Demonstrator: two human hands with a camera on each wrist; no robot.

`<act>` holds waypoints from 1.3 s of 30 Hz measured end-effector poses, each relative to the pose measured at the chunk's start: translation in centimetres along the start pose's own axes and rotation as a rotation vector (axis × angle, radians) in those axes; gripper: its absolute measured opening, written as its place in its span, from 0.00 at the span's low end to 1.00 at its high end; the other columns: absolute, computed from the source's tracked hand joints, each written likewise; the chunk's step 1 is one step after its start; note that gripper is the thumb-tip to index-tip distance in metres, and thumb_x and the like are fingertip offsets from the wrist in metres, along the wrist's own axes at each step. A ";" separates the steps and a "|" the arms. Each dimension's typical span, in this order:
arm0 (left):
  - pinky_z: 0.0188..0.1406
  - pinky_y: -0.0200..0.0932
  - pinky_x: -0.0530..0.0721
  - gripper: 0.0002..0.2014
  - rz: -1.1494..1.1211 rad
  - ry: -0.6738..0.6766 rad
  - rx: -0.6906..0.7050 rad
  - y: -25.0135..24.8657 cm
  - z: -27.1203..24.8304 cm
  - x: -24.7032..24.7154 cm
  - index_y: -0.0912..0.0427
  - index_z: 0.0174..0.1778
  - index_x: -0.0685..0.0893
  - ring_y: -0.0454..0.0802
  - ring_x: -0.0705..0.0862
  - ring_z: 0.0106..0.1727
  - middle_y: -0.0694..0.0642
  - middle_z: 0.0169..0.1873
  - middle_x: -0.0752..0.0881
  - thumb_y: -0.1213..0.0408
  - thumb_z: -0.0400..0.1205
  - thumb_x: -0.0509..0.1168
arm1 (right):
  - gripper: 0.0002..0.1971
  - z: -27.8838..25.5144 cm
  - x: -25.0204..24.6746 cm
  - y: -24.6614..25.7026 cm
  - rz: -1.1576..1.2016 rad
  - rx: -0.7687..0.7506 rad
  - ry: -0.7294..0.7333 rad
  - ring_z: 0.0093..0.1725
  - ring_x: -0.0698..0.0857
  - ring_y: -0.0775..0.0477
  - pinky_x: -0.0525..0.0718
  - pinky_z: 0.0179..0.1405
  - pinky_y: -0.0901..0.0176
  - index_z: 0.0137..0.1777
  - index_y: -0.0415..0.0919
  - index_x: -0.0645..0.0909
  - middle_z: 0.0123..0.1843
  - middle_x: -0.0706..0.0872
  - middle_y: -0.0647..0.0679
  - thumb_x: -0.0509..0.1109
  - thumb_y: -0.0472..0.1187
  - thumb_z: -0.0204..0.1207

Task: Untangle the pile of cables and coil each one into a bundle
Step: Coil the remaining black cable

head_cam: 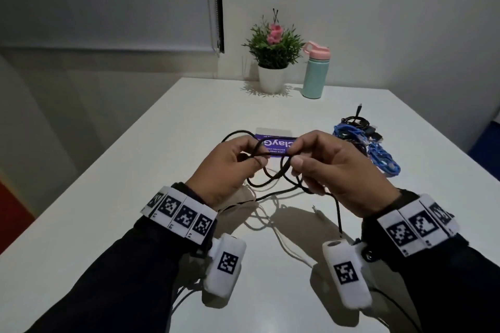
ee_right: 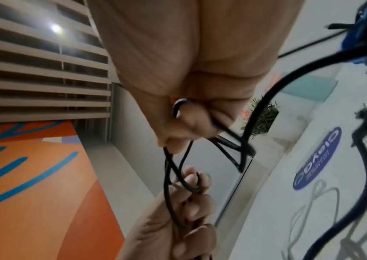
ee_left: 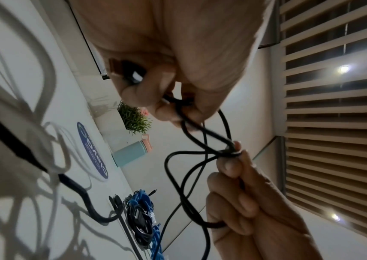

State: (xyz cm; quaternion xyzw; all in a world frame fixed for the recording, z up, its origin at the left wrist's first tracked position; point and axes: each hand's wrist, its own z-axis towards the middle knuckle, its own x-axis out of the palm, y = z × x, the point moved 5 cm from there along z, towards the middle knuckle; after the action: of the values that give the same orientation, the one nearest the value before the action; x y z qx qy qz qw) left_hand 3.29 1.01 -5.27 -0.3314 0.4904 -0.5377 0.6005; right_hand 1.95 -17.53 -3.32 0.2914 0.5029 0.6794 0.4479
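Observation:
I hold a thin black cable point(head_cam: 273, 174) in the air above the white table point(head_cam: 135, 184), both hands close together. My left hand point(head_cam: 250, 157) pinches a few loops of it between thumb and fingers point(ee_left: 173, 105). My right hand point(head_cam: 295, 156) grips the strands just to the right, finger and thumb point(ee_right: 184, 126) curled round them. Loose loops hang below the hands, and one strand trails down past my right wrist. A tangled pile of blue and black cables point(head_cam: 364, 140) lies on the table to the right of my right hand.
A purple sticker point(head_cam: 273, 143) lies on the table behind the hands. A thin white cable point(head_cam: 284, 243) runs over the table beneath them. A potted plant point(head_cam: 273, 62) and a teal bottle with a pink cap point(head_cam: 315, 73) stand at the far edge.

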 end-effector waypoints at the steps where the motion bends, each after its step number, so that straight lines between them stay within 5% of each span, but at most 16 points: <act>1: 0.24 0.25 0.70 0.09 0.032 -0.053 0.025 -0.1 0.2 -0.5 0.54 0.44 0.85 0.33 0.75 0.23 0.35 0.26 0.82 0.74 0.83 0.67 | 0.08 0.0 -0.3 0.0 -0.057 0.013 -0.017 0.23 0.69 0.54 0.68 0.20 0.66 0.53 0.36 0.79 0.35 0.83 0.45 0.73 0.31 0.76; 4: 0.27 0.37 0.70 0.10 0.055 -0.284 0.060 -0.2 0.7 -3.1 0.49 0.43 0.86 0.35 0.75 0.26 0.38 0.33 0.84 0.70 0.84 0.67 | 0.13 -0.1 -2.5 -0.1 -0.267 0.117 -0.112 0.22 0.68 0.54 0.67 0.20 0.64 0.55 0.42 0.80 0.28 0.77 0.52 0.75 0.29 0.74; 7: 0.22 0.37 0.73 0.07 0.019 -0.402 0.028 -0.1 0.7 -4.7 0.50 0.45 0.84 0.43 0.81 0.26 0.44 0.40 0.86 0.68 0.85 0.65 | 0.02 -0.4 -3.6 0.8 -0.356 0.151 -0.116 0.24 0.67 0.48 0.66 0.23 0.60 0.38 0.42 0.83 0.25 0.74 0.47 0.73 0.36 0.69; 10: 0.15 0.36 0.72 0.04 -0.061 -0.374 -0.056 0.3 0.7 -4.6 0.52 0.51 0.83 0.49 0.86 0.25 0.51 0.44 0.91 0.63 0.88 0.63 | 0.11 -1.0 -4.1 2.0 0.027 0.040 -0.196 0.29 0.69 0.46 0.75 0.33 0.60 0.26 0.44 0.77 0.25 0.71 0.47 0.67 0.37 0.69; 12: 0.14 0.36 0.72 0.05 -0.078 -0.328 -0.105 0.5 0.7 -4.3 0.51 0.54 0.83 0.50 0.83 0.21 0.56 0.38 0.92 0.59 0.89 0.62 | 0.13 -1.3 -4.5 2.5 0.438 -0.010 -0.233 0.29 0.71 0.48 0.80 0.36 0.59 0.31 0.43 0.75 0.29 0.70 0.48 0.64 0.41 0.78; 14: 0.15 0.37 0.73 0.06 -0.063 -0.277 -0.142 0.2 0.8 -3.9 0.49 0.56 0.82 0.49 0.79 0.18 0.58 0.35 0.92 0.56 0.90 0.60 | 0.13 -1.7 -4.8 3.3 0.649 -0.038 -0.215 0.26 0.68 0.54 0.76 0.27 0.65 0.40 0.43 0.77 0.31 0.68 0.52 0.61 0.47 0.84; 18: 0.20 0.42 0.80 0.15 -0.065 -0.050 -0.278 -1.2 0.5 -2.7 0.50 0.68 0.74 0.53 0.88 0.27 0.59 0.42 0.93 0.51 0.88 0.64 | 0.13 -1.6 -5.3 5.6 0.519 -0.123 -0.179 0.23 0.62 0.57 0.64 0.18 0.67 0.57 0.43 0.84 0.30 0.64 0.53 0.61 0.49 0.85; 20: 0.31 0.49 0.89 0.29 -0.054 0.096 -0.327 -2.8 0.5 -2.5 0.44 0.73 0.65 0.56 0.93 0.41 0.59 0.49 0.93 0.53 0.81 0.74 | 0.13 -1.1 -5.5 7.1 0.248 -0.153 -0.209 0.25 0.59 0.54 0.60 0.20 0.64 0.58 0.45 0.85 0.30 0.61 0.50 0.62 0.48 0.85; 22: 0.51 0.56 0.91 0.49 0.142 0.182 -0.303 -5.5 0.7 -3.2 0.41 0.79 0.61 0.52 0.91 0.57 0.54 0.60 0.90 0.43 0.66 0.82 | 0.12 -0.3 -5.5 8.7 0.017 -0.162 -0.231 0.25 0.57 0.53 0.58 0.22 0.63 0.57 0.44 0.86 0.29 0.59 0.51 0.62 0.47 0.86; 24: 0.72 0.57 0.81 0.65 0.440 0.134 -0.180 -9.8 1.1 -4.5 0.41 0.85 0.56 0.46 0.81 0.72 0.50 0.77 0.77 0.28 0.53 0.79 | 0.12 0.6 -5.2 10.9 -0.194 -0.199 -0.274 0.22 0.61 0.58 0.61 0.24 0.64 0.55 0.42 0.86 0.24 0.64 0.59 0.62 0.44 0.87; 26: 0.79 0.51 0.71 0.66 0.544 0.045 0.069 -15.0 1.2 -4.4 0.42 0.87 0.54 0.41 0.71 0.78 0.47 0.83 0.67 0.24 0.54 0.75 | 0.10 1.4 -4.5 13.3 -0.428 -0.252 -0.295 0.22 0.72 0.65 0.66 0.30 0.69 0.53 0.37 0.85 0.21 0.74 0.63 0.63 0.40 0.86; 28: 0.77 0.42 0.70 0.59 0.518 0.101 0.289 -19.2 0.9 -2.3 0.42 0.86 0.58 0.34 0.71 0.78 0.42 0.81 0.69 0.28 0.60 0.76 | 0.07 2.1 -3.0 15.7 -0.554 -0.288 -0.242 0.25 0.77 0.69 0.70 0.29 0.76 0.52 0.34 0.83 0.23 0.79 0.69 0.64 0.36 0.85; 30: 0.75 0.45 0.76 0.50 0.492 0.253 0.306 -21.3 0.8 0.3 0.44 0.83 0.65 0.38 0.78 0.73 0.44 0.76 0.77 0.39 0.67 0.80 | 0.06 2.2 -1.1 18.0 -0.515 -0.334 -0.154 0.25 0.79 0.70 0.74 0.27 0.79 0.50 0.35 0.80 0.23 0.81 0.69 0.62 0.32 0.86; 33: 0.49 0.50 0.89 0.21 0.289 0.194 0.262 -22.5 1.8 1.0 0.56 0.70 0.78 0.45 0.88 0.43 0.51 0.45 0.89 0.64 0.81 0.74 | 0.07 2.1 0.3 21.1 -0.294 -0.344 -0.069 0.21 0.75 0.65 0.73 0.23 0.74 0.51 0.34 0.75 0.21 0.78 0.63 0.57 0.32 0.88; 35: 0.32 0.43 0.77 0.05 0.131 0.067 0.221 -22.0 2.7 -0.2 0.58 0.55 0.85 0.40 0.78 0.26 0.44 0.26 0.83 0.69 0.86 0.66 | 0.08 1.8 0.0 22.0 -0.210 -0.295 -0.049 0.19 0.70 0.61 0.68 0.19 0.66 0.51 0.34 0.75 0.20 0.74 0.61 0.57 0.36 0.89; 39: 0.29 0.40 0.70 0.08 0.342 0.019 0.267 -20.6 3.1 -2.1 0.53 0.44 0.88 0.39 0.74 0.24 0.41 0.21 0.79 0.66 0.87 0.66 | 0.15 0.9 -2.2 21.4 -0.516 -0.156 -0.111 0.21 0.65 0.50 0.64 0.19 0.63 0.44 0.30 0.79 0.24 0.68 0.48 0.66 0.43 0.85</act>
State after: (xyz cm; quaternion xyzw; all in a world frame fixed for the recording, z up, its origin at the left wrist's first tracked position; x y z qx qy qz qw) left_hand -0.24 -1.54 15.19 -0.1557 0.4698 -0.4912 0.7168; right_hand -3.08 -21.11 17.36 0.1553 0.4814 0.5623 0.6542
